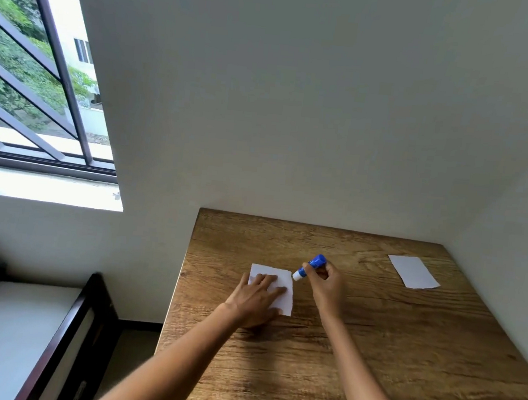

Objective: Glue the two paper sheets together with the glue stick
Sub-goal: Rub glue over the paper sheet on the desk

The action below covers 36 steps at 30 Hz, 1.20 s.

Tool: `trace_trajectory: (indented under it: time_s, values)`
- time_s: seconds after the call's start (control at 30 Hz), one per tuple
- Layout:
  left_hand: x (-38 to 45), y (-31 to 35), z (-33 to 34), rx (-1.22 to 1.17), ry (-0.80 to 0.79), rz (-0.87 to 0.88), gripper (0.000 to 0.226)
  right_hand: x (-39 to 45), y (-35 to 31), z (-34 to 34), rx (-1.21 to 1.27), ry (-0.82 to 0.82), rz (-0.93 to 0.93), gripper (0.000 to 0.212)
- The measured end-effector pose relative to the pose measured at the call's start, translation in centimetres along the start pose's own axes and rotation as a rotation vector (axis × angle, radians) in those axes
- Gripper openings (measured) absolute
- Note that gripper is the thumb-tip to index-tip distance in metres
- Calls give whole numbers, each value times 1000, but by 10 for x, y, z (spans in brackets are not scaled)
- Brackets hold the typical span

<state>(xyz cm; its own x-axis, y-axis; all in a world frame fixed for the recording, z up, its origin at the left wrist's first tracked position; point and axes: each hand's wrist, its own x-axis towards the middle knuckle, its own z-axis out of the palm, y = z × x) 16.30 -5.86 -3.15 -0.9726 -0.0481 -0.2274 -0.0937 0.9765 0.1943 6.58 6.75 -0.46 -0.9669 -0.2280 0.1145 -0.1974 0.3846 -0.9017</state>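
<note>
A small white paper sheet (285,281) lies on the wooden table (402,358) near its left side. My left hand (258,299) presses flat on it, fingers spread, covering its lower left part. My right hand (327,285) grips a blue glue stick (311,266), tilted with its white tip down at the sheet's upper right corner. A second white paper sheet (413,272) lies apart at the table's far right, untouched.
The table stands in a corner, with white walls behind and to the right. Left of the table's edge is a drop to the floor, a dark-framed bed (58,341) and a barred window (37,65).
</note>
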Motion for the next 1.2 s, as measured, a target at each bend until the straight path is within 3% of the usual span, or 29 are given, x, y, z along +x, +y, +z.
trace_trajectory:
  time_s: [0.17, 0.63, 1.2]
  values:
    - [10, 8, -3, -48, 50, -75, 54, 8, -2, 11, -118, -3, -43, 15]
    - [22, -10, -7, 30, 65, -1, 60, 21, 5, 32, -271, -34, -91, 20]
    - [23, -8, -9, 31, 70, -43, 63, -25, 10, -1, -252, -85, -154, 14]
